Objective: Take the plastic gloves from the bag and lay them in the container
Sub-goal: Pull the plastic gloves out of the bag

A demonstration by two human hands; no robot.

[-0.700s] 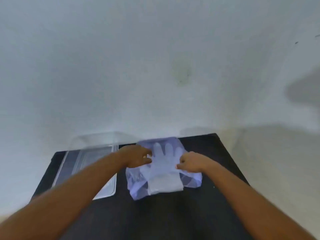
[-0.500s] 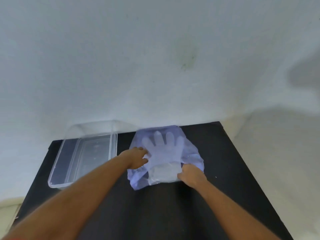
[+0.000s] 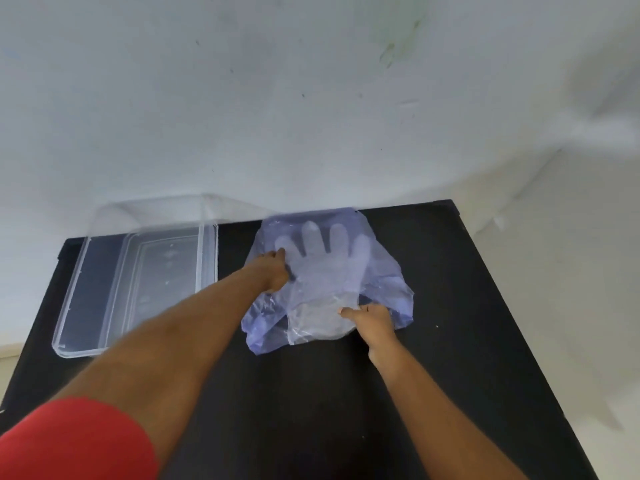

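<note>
Table: a black table (image 3: 311, 393) stands against a pale wall (image 3: 277, 98); both bare forearms reach over it from the near edge.
Bag: a thin bluish plastic bag (image 3: 391, 292) lies flat on the far middle part of the table, its far edge touching the wall line.
Plastic gloves: the clear gloves (image 3: 325, 268) lie inside and partly out of the bag; the finger shapes point to the wall and show through the film, and the cuff end sticks out of the bag mouth toward the person.
Container: a clear rectangular container (image 3: 207, 258) sits left of the bag, near it but not touching; nothing lies in it.
Left hand: the left hand (image 3: 273, 271) rests on the left edge of the bag, fingers curled and pinching the film beside the glove thumb.
Right hand: the right hand (image 3: 372, 318) is at the bag mouth, fingertips closed on the cuff edge of the gloves.
Sleeve: a red sleeve (image 3: 76, 441) covers the left upper arm at the lower left corner.
</note>
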